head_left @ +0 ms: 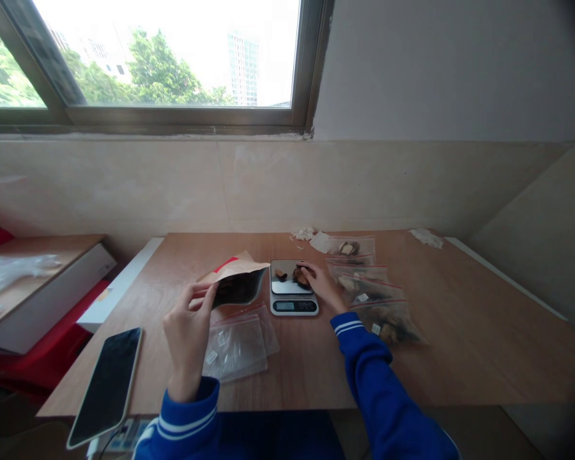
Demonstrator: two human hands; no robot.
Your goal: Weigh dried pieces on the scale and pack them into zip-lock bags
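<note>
My left hand (188,322) grips the rim of a brown paper pouch (234,278), held tilted with its open mouth facing the scale. A small digital kitchen scale (292,289) stands on the wooden table (460,332), with a few dark brown pieces (282,275) on its shiny plate. My right hand (322,284) rests at the right side of the plate, its fingers closed around a brown piece (301,275). Both arms wear blue sleeves with white stripes.
A row of filled clear zip bags (374,294) lies right of the scale. Empty zip bags (237,345) lie under my left hand. A dark phone (106,383) sits at the table's front left corner. Crumpled white scraps (426,237) lie near the wall.
</note>
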